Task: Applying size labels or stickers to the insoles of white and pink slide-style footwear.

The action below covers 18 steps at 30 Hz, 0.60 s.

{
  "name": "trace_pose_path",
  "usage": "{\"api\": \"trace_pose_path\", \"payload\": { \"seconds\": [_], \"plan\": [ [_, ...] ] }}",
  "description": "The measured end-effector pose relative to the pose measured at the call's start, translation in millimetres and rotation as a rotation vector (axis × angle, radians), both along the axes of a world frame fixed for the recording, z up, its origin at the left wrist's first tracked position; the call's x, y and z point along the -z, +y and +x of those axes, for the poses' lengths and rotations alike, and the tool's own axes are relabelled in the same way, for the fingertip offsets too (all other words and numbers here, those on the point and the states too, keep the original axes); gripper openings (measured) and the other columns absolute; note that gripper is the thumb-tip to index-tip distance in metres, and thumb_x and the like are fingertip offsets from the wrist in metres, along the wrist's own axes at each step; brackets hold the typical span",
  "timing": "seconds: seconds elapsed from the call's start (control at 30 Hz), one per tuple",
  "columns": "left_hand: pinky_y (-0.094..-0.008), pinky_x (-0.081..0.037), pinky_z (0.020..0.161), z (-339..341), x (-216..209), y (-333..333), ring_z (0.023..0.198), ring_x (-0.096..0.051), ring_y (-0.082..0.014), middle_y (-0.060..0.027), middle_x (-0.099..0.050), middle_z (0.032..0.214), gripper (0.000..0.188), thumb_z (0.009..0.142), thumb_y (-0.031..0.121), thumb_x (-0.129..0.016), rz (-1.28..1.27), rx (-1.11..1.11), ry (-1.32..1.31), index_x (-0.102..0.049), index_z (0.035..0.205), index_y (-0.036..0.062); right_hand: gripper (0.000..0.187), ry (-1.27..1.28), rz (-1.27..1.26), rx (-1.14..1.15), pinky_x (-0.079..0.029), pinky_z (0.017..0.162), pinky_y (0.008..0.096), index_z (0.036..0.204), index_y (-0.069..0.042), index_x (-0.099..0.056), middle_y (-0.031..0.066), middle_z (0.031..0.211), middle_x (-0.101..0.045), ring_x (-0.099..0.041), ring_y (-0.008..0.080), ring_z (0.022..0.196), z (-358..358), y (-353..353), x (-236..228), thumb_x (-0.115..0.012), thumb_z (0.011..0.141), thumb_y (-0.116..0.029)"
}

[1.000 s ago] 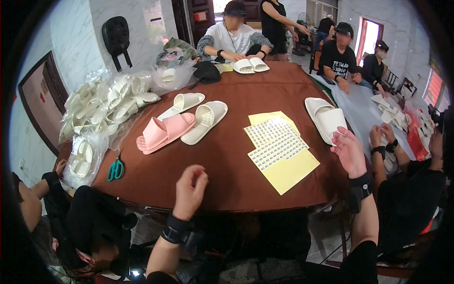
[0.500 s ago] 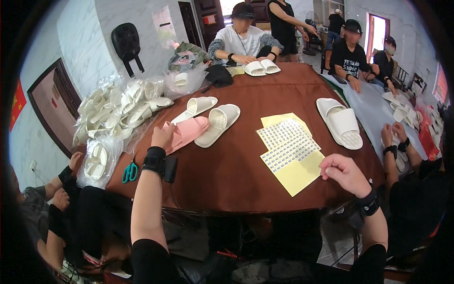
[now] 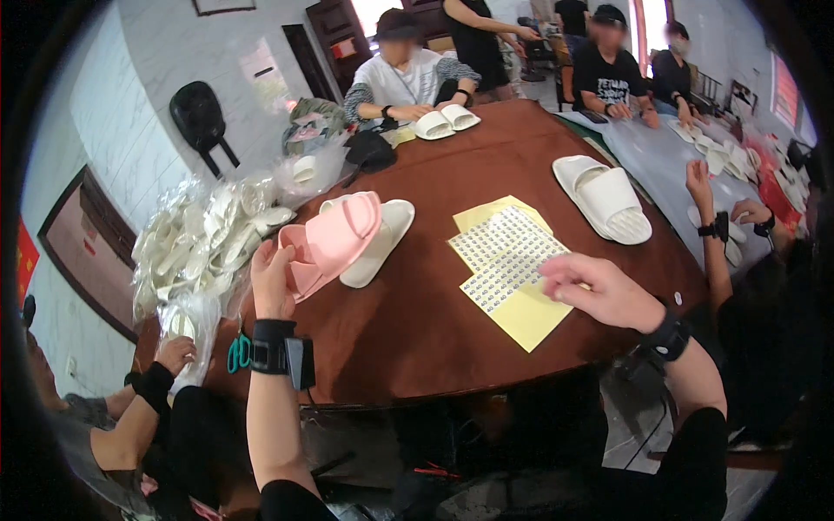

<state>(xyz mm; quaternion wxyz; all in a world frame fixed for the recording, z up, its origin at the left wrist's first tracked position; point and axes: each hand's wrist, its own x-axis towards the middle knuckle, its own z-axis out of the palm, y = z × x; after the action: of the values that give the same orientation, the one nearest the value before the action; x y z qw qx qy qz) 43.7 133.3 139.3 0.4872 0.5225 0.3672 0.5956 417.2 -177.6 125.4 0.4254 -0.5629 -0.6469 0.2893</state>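
My left hand grips pink slippers by one end and holds them tilted above the table. They look like a pair laid together, but I cannot tell surely. Behind them lie white slippers, one of which is mostly hidden. Over the edge of the printed sticker sheets, my right hand has loosely bent fingers, thumb and forefinger apart, with nothing visible between them. The yellow backing paper shows below that hand. To its far right sit overlapping white slippers.
Bagged white slippers are heaped at the left, near teal-handled scissors. Across the brown-covered table, a person handles a white pair. A co-worker's hand touches a bag at left; others work at right.
My left hand has lifted the pink slippers and tilted them up. My right hand has moved left over the sticker sheets, its pinched fingers loosening. The view has shifted.
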Motion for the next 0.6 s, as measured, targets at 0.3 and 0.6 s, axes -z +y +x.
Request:
{"api": "trace_pose_path", "payload": {
  "seconds": [0.3,0.6],
  "plan": [
    [-0.0336,-0.042,0.103,101,-12,-110,0.120,-0.052,-0.0210,-0.0147,-0.051,0.133,0.064,0.083,-0.001,-0.068,0.424,0.235,0.067,-0.038,0.138,-0.0073,0.043,0.693,0.113,-0.059,-0.053,0.084,0.0307,0.136,0.003,-0.042,0.0128,0.119,-0.060,-0.061,0.0177,0.106,-40,52,2,-0.051,0.101,-0.021],
    [-0.0345,-0.041,0.104,118,1,-126,0.122,-0.050,-0.0206,-0.0122,-0.046,0.137,0.064,0.080,-0.005,-0.068,0.583,0.239,0.176,-0.040,0.138,-0.0034,0.030,1.010,0.014,-0.027,-0.053,0.081,0.0341,0.126,-0.001,-0.052,0.0083,0.114,-0.061,-0.062,0.0172,0.099,-35,43,6,-0.048,0.102,-0.018]
  ]
}}
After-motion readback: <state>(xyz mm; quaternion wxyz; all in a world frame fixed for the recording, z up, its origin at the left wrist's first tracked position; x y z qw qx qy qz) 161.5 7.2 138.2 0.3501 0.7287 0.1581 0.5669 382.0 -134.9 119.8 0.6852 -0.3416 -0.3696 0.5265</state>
